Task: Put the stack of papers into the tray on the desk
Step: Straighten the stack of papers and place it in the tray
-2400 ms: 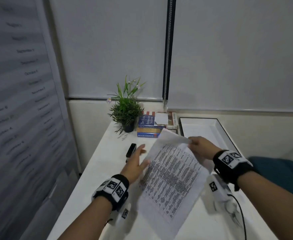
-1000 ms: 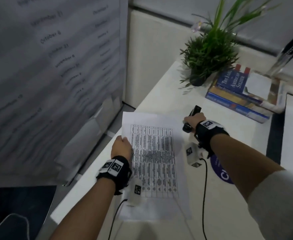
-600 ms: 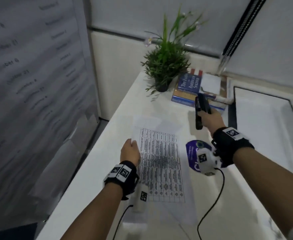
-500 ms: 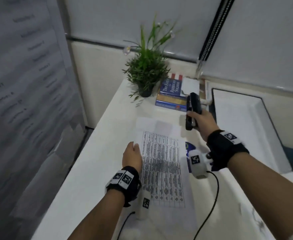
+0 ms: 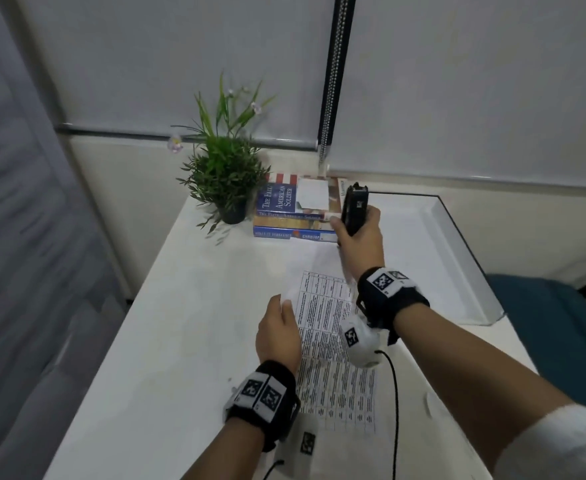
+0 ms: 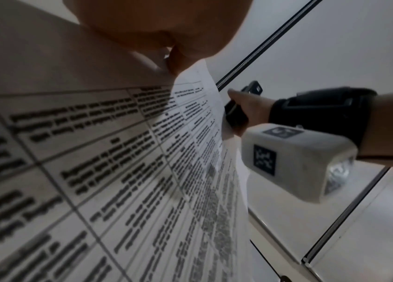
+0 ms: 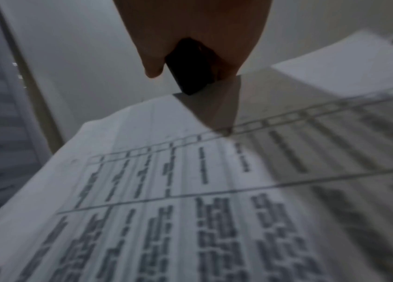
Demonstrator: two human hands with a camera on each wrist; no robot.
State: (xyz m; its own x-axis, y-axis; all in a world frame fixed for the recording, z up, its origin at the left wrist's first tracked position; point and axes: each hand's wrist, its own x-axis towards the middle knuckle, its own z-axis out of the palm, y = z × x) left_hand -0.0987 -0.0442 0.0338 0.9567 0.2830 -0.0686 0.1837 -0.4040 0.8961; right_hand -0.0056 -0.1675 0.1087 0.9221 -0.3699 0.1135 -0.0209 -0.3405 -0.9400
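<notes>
Left hand pinches paper stack's left edge; right hand grips a black stapler; tray at counter's far-right corner holds nothing visible

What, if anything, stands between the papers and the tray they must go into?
The right hand, gripping a black stapler, rises between the papers, pinched by the left hand, and the tray on the right. The tray's low rim is the only other barrier; nothing else visibly blocks the way.

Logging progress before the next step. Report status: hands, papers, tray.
Left hand pinches papers at left edge, on desk. Right hand grips black stapler near top corner. Tray to the right, papers not in.
</notes>
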